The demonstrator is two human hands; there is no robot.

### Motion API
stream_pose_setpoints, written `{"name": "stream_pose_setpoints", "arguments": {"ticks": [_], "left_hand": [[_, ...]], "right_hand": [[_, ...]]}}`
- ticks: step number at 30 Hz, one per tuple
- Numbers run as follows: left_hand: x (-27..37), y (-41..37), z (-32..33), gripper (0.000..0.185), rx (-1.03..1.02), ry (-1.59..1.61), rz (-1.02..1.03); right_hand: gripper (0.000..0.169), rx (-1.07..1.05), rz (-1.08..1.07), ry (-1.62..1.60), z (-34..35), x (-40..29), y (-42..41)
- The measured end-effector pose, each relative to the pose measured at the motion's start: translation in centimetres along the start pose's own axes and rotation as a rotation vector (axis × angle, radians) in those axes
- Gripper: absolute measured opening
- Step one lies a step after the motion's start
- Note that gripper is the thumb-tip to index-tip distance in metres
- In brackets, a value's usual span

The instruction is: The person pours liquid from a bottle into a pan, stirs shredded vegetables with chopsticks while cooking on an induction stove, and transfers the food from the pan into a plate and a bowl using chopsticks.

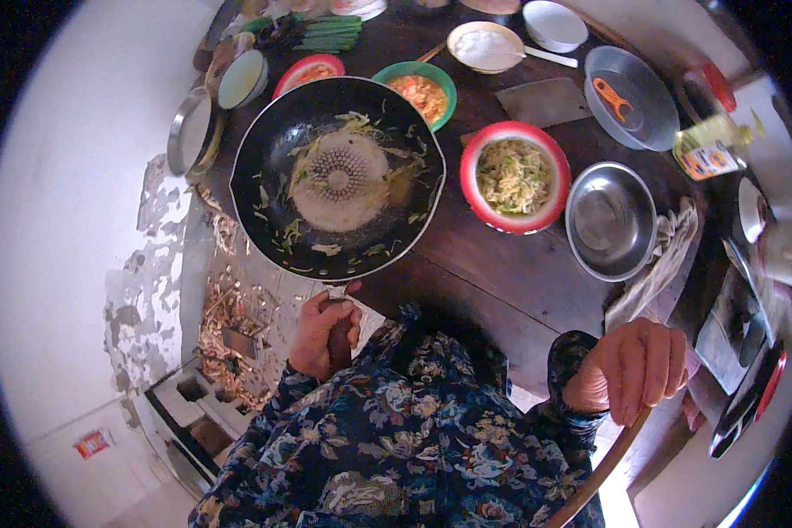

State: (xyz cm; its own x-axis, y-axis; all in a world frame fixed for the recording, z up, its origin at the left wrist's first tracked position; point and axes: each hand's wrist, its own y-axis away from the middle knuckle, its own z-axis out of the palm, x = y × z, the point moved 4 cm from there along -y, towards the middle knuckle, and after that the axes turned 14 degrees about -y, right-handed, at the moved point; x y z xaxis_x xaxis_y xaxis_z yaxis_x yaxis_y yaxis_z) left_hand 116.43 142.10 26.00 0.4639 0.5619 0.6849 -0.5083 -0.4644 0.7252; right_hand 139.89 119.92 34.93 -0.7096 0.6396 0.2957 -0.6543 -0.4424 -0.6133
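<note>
My left hand (323, 330) grips the handle of a black nonstick wok (267, 224), which is tilted so that its inside faces me. Bits of shredded vegetable and an oily film cling to the wok's surface. Lower right, my right hand (637, 369) is closed around a long wooden handle (594, 478), whose far end runs out of view at the bottom. To the right of the wok, a red-rimmed enamel bowl (467, 173) holds cooked shredded vegetable (518, 178). Beside that bowl sits a stainless steel basin (610, 221) with bare metal showing inside.
A green bowl (450, 99) and a red bowl (278, 82) of food stand behind the wok. Farther back are a bowl of white powder (478, 49), scallions (330, 33) and a grey basin (660, 109) with an orange peeler (612, 99). A cloth (660, 264) lies at the right edge.
</note>
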Motion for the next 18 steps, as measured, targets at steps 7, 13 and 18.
{"name": "stream_pose_setpoints", "arguments": {"ticks": [7, 13, 18], "left_hand": [[-1.4, -0.7, -5.0, 0.036, 0.123, 0.115, -0.014], [-2.3, -1.4, -10.6, 0.036, 0.178, 0.213, 0.008], [-3.2, -2.9, -13.9, 0.039, 0.206, 0.172, -0.023]], "right_hand": [[0.017, 0.072, 0.108, -0.078, -2.9, 4.3, -1.1], [0.018, 0.429, -0.044, 0.256, -6.1, 5.7, -0.4], [0.022, 0.876, -0.096, 0.883, -11.6, 3.8, 3.6]]}}
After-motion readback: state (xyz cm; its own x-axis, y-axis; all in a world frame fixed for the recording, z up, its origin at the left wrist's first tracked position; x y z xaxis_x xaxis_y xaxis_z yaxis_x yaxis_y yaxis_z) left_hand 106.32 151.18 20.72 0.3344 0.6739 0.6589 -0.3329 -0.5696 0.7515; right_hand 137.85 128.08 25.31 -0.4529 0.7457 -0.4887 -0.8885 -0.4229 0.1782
